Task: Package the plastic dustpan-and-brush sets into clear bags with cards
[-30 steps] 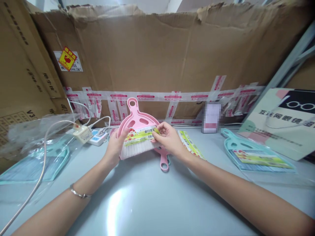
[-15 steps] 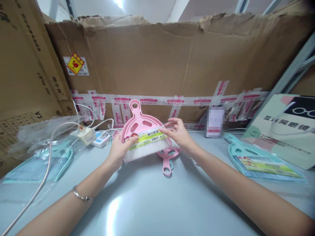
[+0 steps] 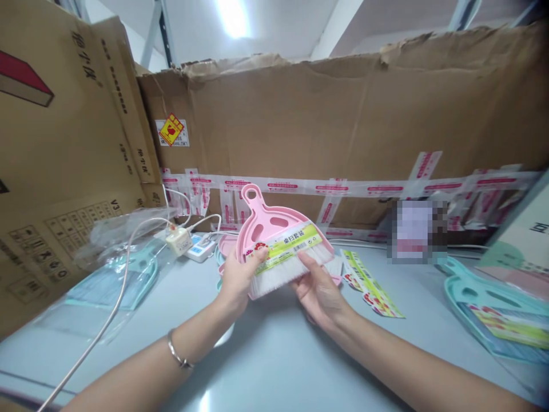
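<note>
A pink dustpan and brush set (image 3: 274, 226) is held up over the table, its handle pointing up and to the left. A yellow-green label (image 3: 281, 249) runs across it above the white bristles (image 3: 287, 269). My left hand (image 3: 242, 272) grips the set's left side, thumb on the label. My right hand (image 3: 319, 292) pinches the lower right part, thumb over the bristles and fingers underneath. Behind the held set, other pink and turquoise pieces show partly on the table. Loose printed labels (image 3: 375, 286) lie right of my right hand.
Turquoise dustpan sets lie at the left (image 3: 115, 280), under clear plastic, and at the right (image 3: 493, 309). A power strip (image 3: 201, 246) with a white adapter (image 3: 179, 240) and cables stands at back left. A phone with a blurred screen (image 3: 414, 229) leans against the large cardboard box (image 3: 291, 120).
The view has shifted left. The label on the held set now reads upright instead of upside down. My right hand has moved from the label's upper right end to the bristle edge. Loose labels now show.
</note>
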The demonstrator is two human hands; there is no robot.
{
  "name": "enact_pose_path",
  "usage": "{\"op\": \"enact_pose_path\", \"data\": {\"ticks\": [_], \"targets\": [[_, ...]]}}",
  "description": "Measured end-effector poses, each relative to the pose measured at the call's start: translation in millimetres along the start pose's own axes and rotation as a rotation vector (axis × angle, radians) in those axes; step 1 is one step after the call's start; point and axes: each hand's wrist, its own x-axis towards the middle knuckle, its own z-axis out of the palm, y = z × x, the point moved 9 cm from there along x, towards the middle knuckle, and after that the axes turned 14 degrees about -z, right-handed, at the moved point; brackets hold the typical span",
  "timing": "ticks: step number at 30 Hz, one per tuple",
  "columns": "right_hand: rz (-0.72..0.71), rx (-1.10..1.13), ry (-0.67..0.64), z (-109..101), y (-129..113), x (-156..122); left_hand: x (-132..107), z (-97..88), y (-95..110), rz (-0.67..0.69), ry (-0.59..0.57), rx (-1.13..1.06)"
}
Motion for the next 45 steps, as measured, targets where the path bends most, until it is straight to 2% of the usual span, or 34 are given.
{"op": "enact_pose_path", "data": {"ticks": [5,8,10,11,12,14,17,18,19,20,21,22,23,24,26,29,31,33,35,36,38,40,42,43,45], "targets": [[-0.022,-0.032,0.12,-7,4,-2,-8,4.7,-4,0.041,0.038,0.035],[-0.033,-0.047,0.159,-11,-1,0,-7,12.3,-10,0.009,-0.017,0.063],[-0.042,-0.049,0.18,-14,-6,1,-4,16.0,-3,-0.003,-0.07,0.171],[-0.04,-0.049,0.19,-17,-9,2,-4,13.7,9,0.027,-0.068,0.268],[-0.034,-0.05,0.198,-19,-11,4,-4,7.6,28,0.089,-0.037,0.384],[-0.024,-0.051,0.198,-24,-15,7,-13,-17.4,89,0.343,0.147,0.631],[-0.034,-0.062,0.166,-28,-20,12,-43,-75.4,196,0.747,0.613,0.921],[-0.038,-0.067,0.156,-29,-21,13,-47,-95.7,223,0.775,0.758,1.048],[-0.037,-0.072,0.149,-29,-21,14,-42,-118.3,242,0.702,0.877,1.183],[-0.032,-0.076,0.144,-29,-20,14,-28,-142.1,252,0.516,0.906,1.323],[-0.023,-0.08,0.141,-29,-18,14,-13,-165.4,254,0.318,0.886,1.415],[-0.014,-0.084,0.142,-29,-17,14,2,-183.1,250,0.143,0.812,1.494],[-0.006,-0.087,0.141,-29,-15,14,12,-196.2,245,0.028,0.76,1.548],[0.0,-0.089,0.141,-29,-14,13,19,-204.5,239,-0.037,0.719,1.578],[0.01,-0.087,0.144,-29,-12,12,27,-210.5,233,-0.06,0.698,1.605],[0.02,-0.079,0.156,-29,-13,10,22,-204.8,237,0.014,0.771,1.589],[0.03,-0.075,0.158,-26,-15,10,10,-192.2,248,0.127,0.863,1.564],[0.045,-0.08,0.154,-23,-19,10,-9,-167.7,262,0.33,0.944,1.534],[0.052,-0.101,0.153,-20,-26,10,-29,-130.9,267,0.604,0.93,1.502],[0.052,-0.12,0.155,-20,-30,9,-37,-109.7,262,0.741,0.859,1.492],[0.045,-0.165,0.162,-23,-41,7,-47,-66.1,238,0.962,0.583,1.511],[0.02,-0.204,0.183,-31,-53,6,-49,-34.8,200,1.041,0.254,1.535],[-0.019,-0.227,0.234,-44,-67,5,-42,-24.1,165,0.977,0.042,1.532],[-0.039,-0.233,0.264,-52,-74,5,-37,-25.0,150,0.925,-0.011,1.53],[-0.07,-0.238,0.307,-67,-83,7,-24,-34.8,129,0.828,-0.042,1.549]]}}
